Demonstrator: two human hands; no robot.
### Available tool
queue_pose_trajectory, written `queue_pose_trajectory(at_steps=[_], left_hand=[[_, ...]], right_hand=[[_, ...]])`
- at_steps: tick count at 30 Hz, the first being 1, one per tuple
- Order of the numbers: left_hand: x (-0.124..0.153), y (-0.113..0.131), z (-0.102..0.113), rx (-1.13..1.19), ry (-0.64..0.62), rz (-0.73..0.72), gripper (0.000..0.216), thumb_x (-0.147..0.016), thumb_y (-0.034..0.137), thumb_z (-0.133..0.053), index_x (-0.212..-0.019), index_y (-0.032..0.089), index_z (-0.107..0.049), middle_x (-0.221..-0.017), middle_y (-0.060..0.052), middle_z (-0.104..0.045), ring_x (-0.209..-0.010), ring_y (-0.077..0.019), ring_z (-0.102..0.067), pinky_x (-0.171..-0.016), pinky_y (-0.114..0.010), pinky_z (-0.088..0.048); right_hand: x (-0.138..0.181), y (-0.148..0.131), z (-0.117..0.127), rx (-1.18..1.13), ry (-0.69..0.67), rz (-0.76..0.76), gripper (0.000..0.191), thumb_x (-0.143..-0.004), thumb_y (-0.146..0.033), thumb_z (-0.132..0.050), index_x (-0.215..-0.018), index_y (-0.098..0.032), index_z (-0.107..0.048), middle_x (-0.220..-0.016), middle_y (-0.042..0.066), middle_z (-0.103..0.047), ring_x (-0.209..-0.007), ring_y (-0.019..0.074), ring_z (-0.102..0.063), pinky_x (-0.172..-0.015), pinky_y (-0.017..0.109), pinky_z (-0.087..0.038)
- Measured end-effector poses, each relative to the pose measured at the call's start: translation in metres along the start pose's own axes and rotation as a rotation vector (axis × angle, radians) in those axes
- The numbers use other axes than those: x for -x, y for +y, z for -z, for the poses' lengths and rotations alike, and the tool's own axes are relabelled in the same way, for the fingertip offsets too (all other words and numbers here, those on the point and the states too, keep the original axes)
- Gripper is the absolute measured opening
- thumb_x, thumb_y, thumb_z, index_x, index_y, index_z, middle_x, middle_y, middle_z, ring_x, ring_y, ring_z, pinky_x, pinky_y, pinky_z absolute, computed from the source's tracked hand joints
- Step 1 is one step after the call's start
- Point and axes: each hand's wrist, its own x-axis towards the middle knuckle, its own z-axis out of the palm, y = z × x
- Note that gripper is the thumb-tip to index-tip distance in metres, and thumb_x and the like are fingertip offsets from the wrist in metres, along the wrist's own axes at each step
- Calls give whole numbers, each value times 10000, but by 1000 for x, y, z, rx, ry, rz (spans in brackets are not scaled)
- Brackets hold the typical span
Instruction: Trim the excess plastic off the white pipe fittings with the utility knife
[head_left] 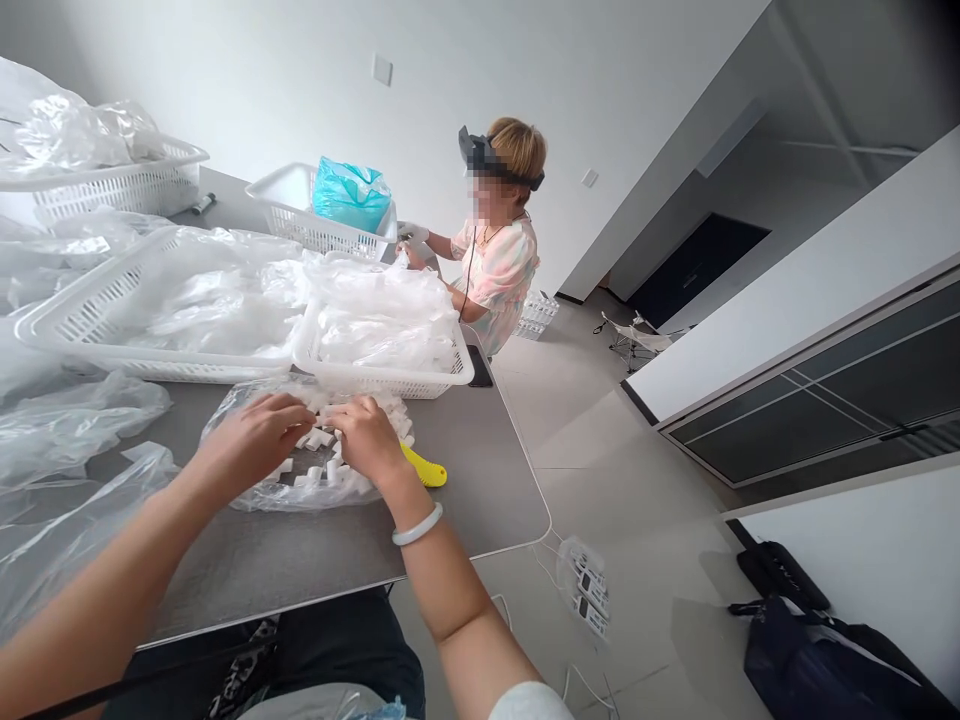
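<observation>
My left hand (259, 440) and my right hand (366, 438) face each other over a clear plastic bag (259, 495) lying on the table. Small white pieces (319, 440), some short and tube-like, lie heaped on the bag beneath my fingers. Both hands are closed in a pinch, fingertips close together. Something small and white shows at my right fingertips; whatever my left fingers hold is too small to make out. A yellow curved handle (425, 468) sticks out beside my right wrist, its other end hidden.
White baskets (187, 365) full of clear plastic bags stand behind my hands. More loose bags (67, 430) cover the table's left side. A dark phone-like slab (480, 368) lies near the right edge. Across the table, a person (502, 250) works by a basket holding a blue bag (351, 195).
</observation>
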Motion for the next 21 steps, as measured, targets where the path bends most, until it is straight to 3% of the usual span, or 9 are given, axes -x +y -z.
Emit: queue_pose_trajectory(at_steps=[5,8,11,15,18,21], left_hand=[[7,-17,-36,-174,-126,-104,365,-907,330,-458,-1124,270,-746,-1119,-129,-771,-1080,-377,-697,-870,-452,-553],[7,-22,-46,-202,-164,-103,339,-903,388,-483,-1070,262,-749,-1054,-137,-757,-1052,-394,-693,-837,-465,-557],[11,-23,-39,-112,-112,-52,359,-905,509,-515,-1040,273,-748,-1090,-139,-749,-1072,-407,-693,-848,-477,-573],[12,-24,-19,154,-43,157,487,-892,640,-565,-1227,316,-705,-1174,-103,-741,-886,-325,-732,-743,-412,-597],[2,-26,-14,340,-89,265,609,-880,682,-570,-1363,323,-657,-997,-79,-755,-769,-292,-720,-611,-360,-564],[-9,-28,-19,407,-180,265,601,-868,696,-590,-1317,313,-700,-772,-41,-722,-664,-272,-690,-536,-331,-511]], right_hand=[[1,11,-17,-19,52,7,386,-1018,-57,-520,-1262,-173,-796,-1196,100,-814,-1284,237,-656,-1126,343,-546],[5,15,-19,-51,97,14,395,-1018,-55,-510,-1268,-182,-788,-1222,89,-809,-1302,211,-652,-1125,314,-546],[7,18,-19,-75,136,2,387,-1018,-53,-506,-1272,-162,-777,-1230,99,-803,-1290,209,-662,-1129,319,-543],[7,23,-21,-107,183,-20,348,-1016,-70,-539,-1253,-177,-769,-1221,98,-800,-1263,212,-680,-1090,327,-567],[7,25,-23,-122,203,-37,280,-1037,-132,-553,-1179,-214,-780,-1147,78,-806,-1212,218,-706,-1019,329,-598],[7,24,-24,-126,202,-45,253,-1046,-163,-549,-1084,-204,-796,-1076,83,-804,-1167,234,-721,-984,340,-613]])
